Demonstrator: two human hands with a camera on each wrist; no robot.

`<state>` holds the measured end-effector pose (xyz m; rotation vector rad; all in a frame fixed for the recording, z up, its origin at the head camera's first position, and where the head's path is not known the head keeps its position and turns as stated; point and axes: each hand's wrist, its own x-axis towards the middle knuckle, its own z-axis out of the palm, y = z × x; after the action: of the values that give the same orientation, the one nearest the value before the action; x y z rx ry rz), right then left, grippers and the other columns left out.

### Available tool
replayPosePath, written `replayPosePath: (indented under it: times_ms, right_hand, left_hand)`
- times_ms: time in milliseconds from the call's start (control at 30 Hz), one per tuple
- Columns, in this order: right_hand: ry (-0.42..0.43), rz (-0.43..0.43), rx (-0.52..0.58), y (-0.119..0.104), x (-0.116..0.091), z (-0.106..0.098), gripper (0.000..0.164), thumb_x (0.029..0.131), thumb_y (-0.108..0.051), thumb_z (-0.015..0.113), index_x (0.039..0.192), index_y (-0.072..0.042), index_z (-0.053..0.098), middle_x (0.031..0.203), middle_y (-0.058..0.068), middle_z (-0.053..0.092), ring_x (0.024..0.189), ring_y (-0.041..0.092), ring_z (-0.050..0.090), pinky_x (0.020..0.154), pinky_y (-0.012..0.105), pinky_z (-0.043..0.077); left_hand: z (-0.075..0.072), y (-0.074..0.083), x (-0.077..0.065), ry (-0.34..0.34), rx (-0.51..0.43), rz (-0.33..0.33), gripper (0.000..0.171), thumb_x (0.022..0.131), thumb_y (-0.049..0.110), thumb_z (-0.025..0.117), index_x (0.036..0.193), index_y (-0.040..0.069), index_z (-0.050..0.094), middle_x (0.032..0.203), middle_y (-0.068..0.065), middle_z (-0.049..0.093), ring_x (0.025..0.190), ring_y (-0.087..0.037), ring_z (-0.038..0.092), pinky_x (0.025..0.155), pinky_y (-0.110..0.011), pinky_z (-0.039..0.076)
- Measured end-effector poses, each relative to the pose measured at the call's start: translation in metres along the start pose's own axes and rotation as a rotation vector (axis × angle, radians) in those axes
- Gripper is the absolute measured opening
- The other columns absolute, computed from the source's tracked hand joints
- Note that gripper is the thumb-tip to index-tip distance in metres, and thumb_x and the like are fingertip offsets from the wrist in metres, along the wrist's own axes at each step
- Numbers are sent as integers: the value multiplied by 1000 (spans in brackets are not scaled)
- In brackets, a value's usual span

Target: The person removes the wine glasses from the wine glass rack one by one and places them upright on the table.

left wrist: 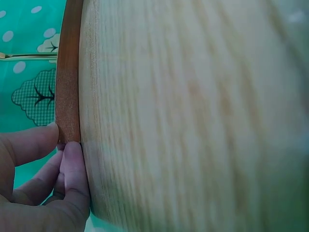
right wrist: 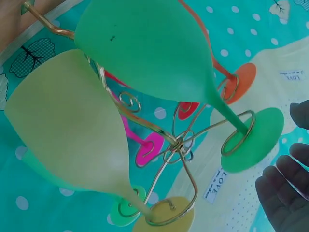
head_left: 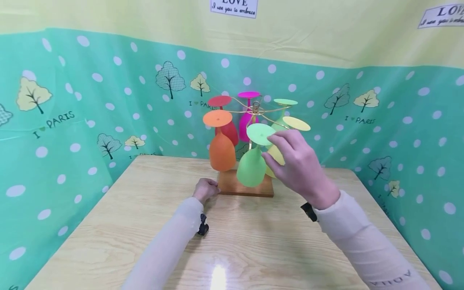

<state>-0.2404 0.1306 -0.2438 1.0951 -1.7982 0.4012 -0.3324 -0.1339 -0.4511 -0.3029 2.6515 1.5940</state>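
A gold wire rack [right wrist: 178, 145] on a wooden base [head_left: 246, 186] carries several colored wine glasses hanging upside down. My left hand [head_left: 206, 189] pinches the base's left end; in the left wrist view the thumb [left wrist: 34, 144] and fingers meet at the end of the brown board [left wrist: 69, 87]. Beside the foot of the front green glass [head_left: 251, 167] is my right hand [head_left: 295, 161], fingers and thumb spread. The right wrist view shows those fingers [right wrist: 280, 191] apart from the green foot [right wrist: 256, 140], whose stem sits in a wire loop.
An orange glass [head_left: 222, 153], a red glass [head_left: 230, 132] and a magenta glass [head_left: 246, 127] hang on the left and back; a yellow glass [right wrist: 72, 125] hangs by the green one. A polka-dot cloth [head_left: 127, 100] stands behind the wooden table [head_left: 145, 209].
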Motion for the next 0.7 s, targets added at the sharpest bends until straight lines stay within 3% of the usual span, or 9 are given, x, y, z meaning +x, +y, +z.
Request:
replayPosePath:
  times_ms: [133, 267, 400, 700]
  right_hand:
    - [-3, -66, -50, -1, 3, 7, 28, 75, 0, 74, 100, 7, 65, 95, 18, 61, 86, 33, 57, 76, 39, 52]
    - [2, -115, -124, 0, 5, 15, 14, 81, 3, 62, 94, 5, 67, 91, 16, 63, 82, 31, 59, 73, 38, 53]
    - [6, -145, -159, 1, 5, 19, 15, 86, 6, 52, 92, 4, 66, 88, 15, 63, 80, 31, 59, 71, 39, 53]
    - [48, -182, -139, 5, 6, 26, 15, 81, 14, 58, 90, 6, 66, 84, 17, 63, 76, 30, 59, 68, 38, 55]
  left_hand:
    - [1, 0, 1, 7, -1, 8, 26, 76, 3, 73, 101, -2, 69, 103, -15, 67, 96, -28, 60, 82, -37, 50]
    - [1, 1, 0, 10, 0, 4, 25, 76, 2, 73, 100, -2, 69, 104, -15, 67, 96, -28, 61, 82, -37, 50]
    - [1, 1, 0, 8, 5, -2, 24, 77, 3, 72, 101, -2, 69, 105, -15, 66, 97, -27, 60, 83, -37, 50]
    - [1, 0, 0, 7, -4, -8, 24, 78, 3, 72, 101, -1, 69, 109, -15, 65, 100, -28, 59, 86, -39, 49]
